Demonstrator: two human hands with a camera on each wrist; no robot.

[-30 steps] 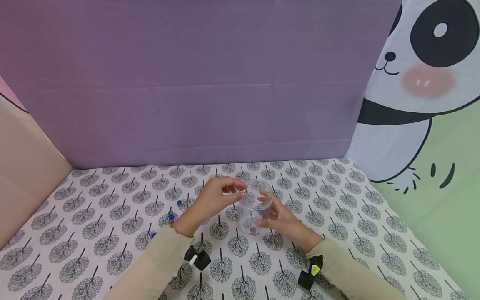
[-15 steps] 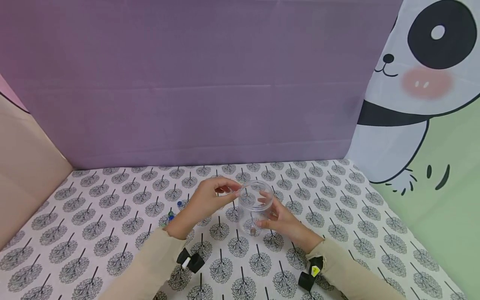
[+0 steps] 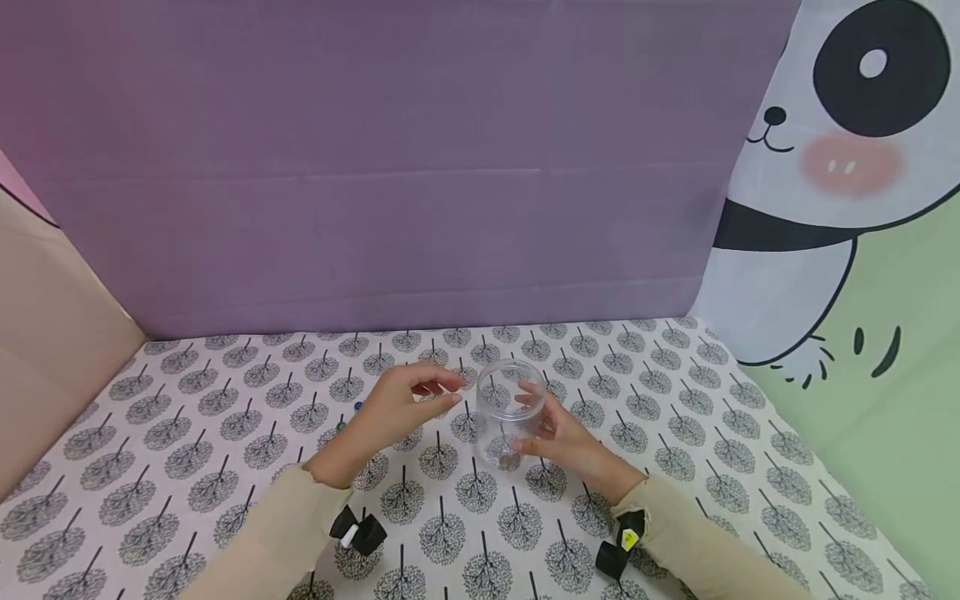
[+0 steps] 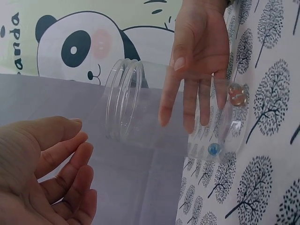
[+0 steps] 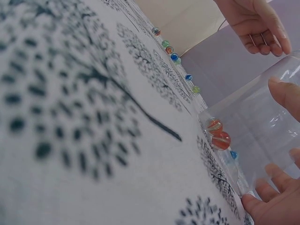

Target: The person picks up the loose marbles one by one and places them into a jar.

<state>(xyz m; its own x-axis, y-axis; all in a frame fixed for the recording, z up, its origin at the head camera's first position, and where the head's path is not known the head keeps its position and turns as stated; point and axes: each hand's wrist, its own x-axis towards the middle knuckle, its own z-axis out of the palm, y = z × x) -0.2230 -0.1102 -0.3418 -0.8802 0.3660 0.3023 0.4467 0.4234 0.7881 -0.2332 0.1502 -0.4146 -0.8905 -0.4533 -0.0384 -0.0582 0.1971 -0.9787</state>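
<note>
In the head view, a clear plastic jar (image 3: 491,429) stands upright on the patterned cloth, its mouth uncovered. My right hand (image 3: 566,437) holds it from the right side, thumb in front and fingers round the back. Inside, at the bottom, lie two orange marbles (image 5: 221,140) and a blue marble (image 4: 214,149). Left of the jar's rim, my left hand (image 3: 397,408) hovers with bent fingers and nothing between thumb and fingertips. A small gap separates those fingertips from the jar in the left wrist view.
Several loose glass marbles, among them a blue one (image 5: 188,77) and a yellow-green one (image 5: 196,89), lie on the cloth left of the jar, partly behind the left hand in the head view. A purple backdrop (image 3: 420,208) rises behind the table, with a panda-print panel (image 3: 795,283) at right.
My left hand has drawn back from the jar's rim toward the left and slightly down. The right hand and the jar have kept their place.
</note>
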